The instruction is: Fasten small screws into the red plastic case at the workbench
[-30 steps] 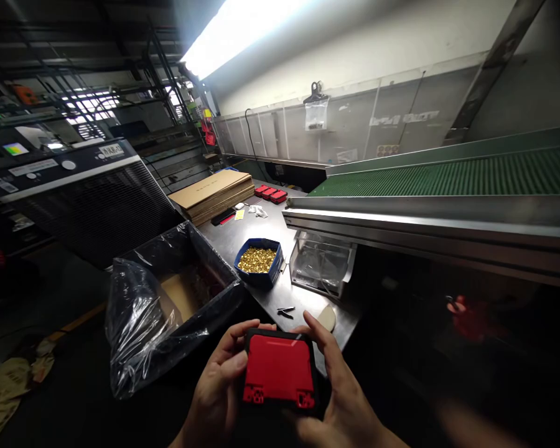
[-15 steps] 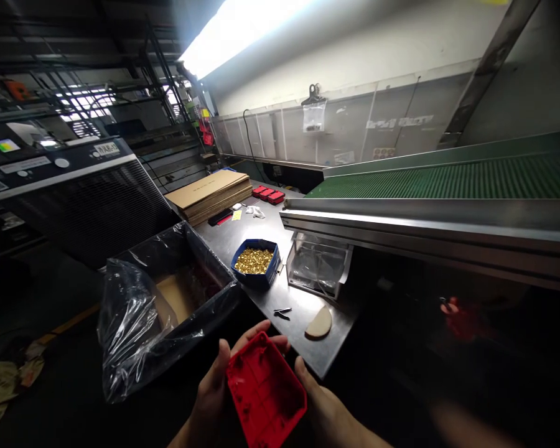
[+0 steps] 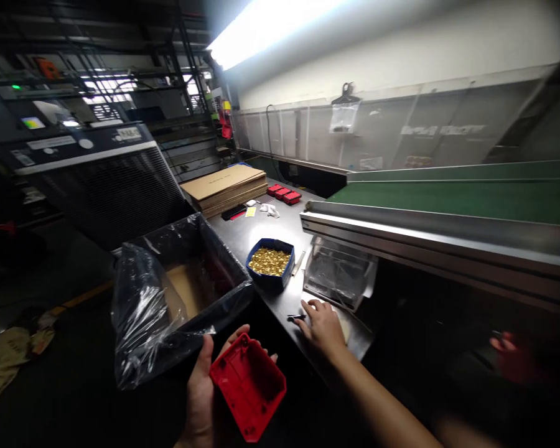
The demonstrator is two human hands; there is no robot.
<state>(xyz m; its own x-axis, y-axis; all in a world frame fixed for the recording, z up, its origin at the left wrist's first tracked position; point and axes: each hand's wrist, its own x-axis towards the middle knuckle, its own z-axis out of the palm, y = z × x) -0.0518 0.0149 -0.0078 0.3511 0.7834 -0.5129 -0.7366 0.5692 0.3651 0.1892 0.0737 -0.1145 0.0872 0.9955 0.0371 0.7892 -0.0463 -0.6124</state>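
Observation:
My left hand (image 3: 200, 389) holds a red plastic housing (image 3: 248, 384) low in front of me, its hollow inner side facing up. My right hand (image 3: 323, 323) is stretched out on the steel bench (image 3: 256, 227), fingers curled down over the small black tweezers (image 3: 296, 318) and covering the pale flat piece that lay there. Whether the fingers grip the tweezers I cannot make out. A blue tray of small brass parts (image 3: 269, 264) stands just beyond that hand.
A cardboard box lined with clear plastic (image 3: 177, 292) stands left of the bench. A clear plastic bin (image 3: 340, 274) sits under the green conveyor (image 3: 457, 199). Flat cardboard sheets (image 3: 226, 186) and more red housings (image 3: 284, 193) lie farther back. A grey machine (image 3: 98, 180) is at left.
My right hand let go of the red housing and reached forward onto the bench by the tweezers. The housing was turned hollow side up and stays in my left hand. The view shifted left.

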